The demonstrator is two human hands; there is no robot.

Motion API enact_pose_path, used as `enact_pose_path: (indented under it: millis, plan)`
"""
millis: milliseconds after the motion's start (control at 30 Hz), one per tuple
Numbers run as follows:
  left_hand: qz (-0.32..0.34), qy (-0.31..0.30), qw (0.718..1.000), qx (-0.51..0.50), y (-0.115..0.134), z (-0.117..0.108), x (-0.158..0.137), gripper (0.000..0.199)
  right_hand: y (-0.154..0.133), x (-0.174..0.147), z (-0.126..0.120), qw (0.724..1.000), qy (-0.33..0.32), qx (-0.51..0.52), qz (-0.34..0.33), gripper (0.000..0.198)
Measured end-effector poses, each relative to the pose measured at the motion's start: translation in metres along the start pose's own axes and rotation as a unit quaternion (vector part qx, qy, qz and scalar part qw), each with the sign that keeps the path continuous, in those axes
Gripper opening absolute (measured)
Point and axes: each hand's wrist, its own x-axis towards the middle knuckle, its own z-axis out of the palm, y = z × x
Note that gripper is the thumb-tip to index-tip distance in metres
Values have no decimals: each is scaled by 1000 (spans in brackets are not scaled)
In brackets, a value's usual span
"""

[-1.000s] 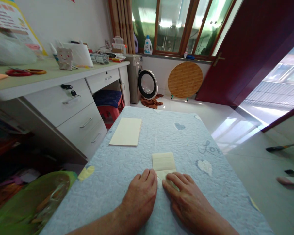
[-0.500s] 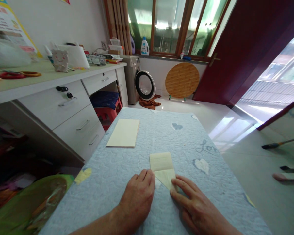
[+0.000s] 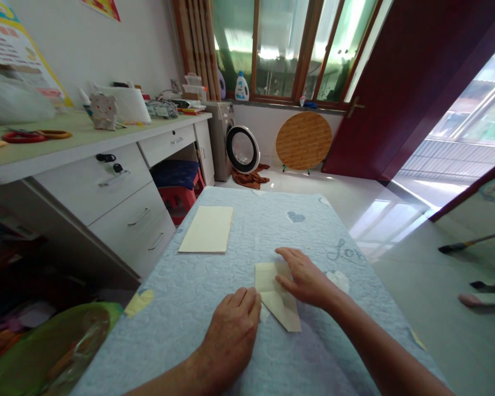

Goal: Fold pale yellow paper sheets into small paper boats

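Observation:
A small sheet of cream paper (image 3: 284, 311) with creases lies on the quilted cloth, its lower left corner folded at a slant. My left hand (image 3: 236, 327) is closed at the paper's left edge, fingers curled and pressed together; the fingertips are hidden. Over the paper's upper right side is my right hand (image 3: 305, 275), thumb and fingers apart. Whether it touches the paper I cannot tell. Farther back on the left lies a flat stack or pad of cream paper (image 3: 207, 229), apart from both hands.
The light blue quilted cloth (image 3: 190, 308) covers the table. On the left stand a white desk (image 3: 127, 143) with drawers and a green-lined bin (image 3: 103, 324). Scissors (image 3: 28, 136) lie on the desk. Behind are a red stool (image 3: 181, 192) and a washing machine with its round door (image 3: 243, 148) swung out.
My right hand has let go of the paper's lower right corner and moved up to its upper right side. That lower corner now shows. My left hand stays at the left edge.

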Motion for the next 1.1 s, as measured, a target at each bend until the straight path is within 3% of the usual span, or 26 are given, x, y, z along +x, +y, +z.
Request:
enact_pose_path:
  millis: [67,200,467,633,833,933,1100]
  plan:
    - [-1,-3,1000,-6,-1,-2,1,38,1,13,3,999,-35,19,24,57]
    - [2,5,1000,-26,-3,-4,2,38,3,23,1,995,-68,38,64,41]
    - [2,47,997,-57,-1,-2,4,33,3,11,-5,982,-96,79,144,11]
    - [6,47,995,-87,1,-4,3,44,-10,-4,0,981,-50,78,169,3]
    - [42,41,993,-106,-2,-2,5,48,-14,-16,11,965,-17,187,181,38]
    - [59,57,991,-110,-5,-4,6,47,-8,-18,18,952,-10,250,176,27]
    - [72,86,987,-115,-9,-6,9,40,0,-18,27,924,64,337,173,9]
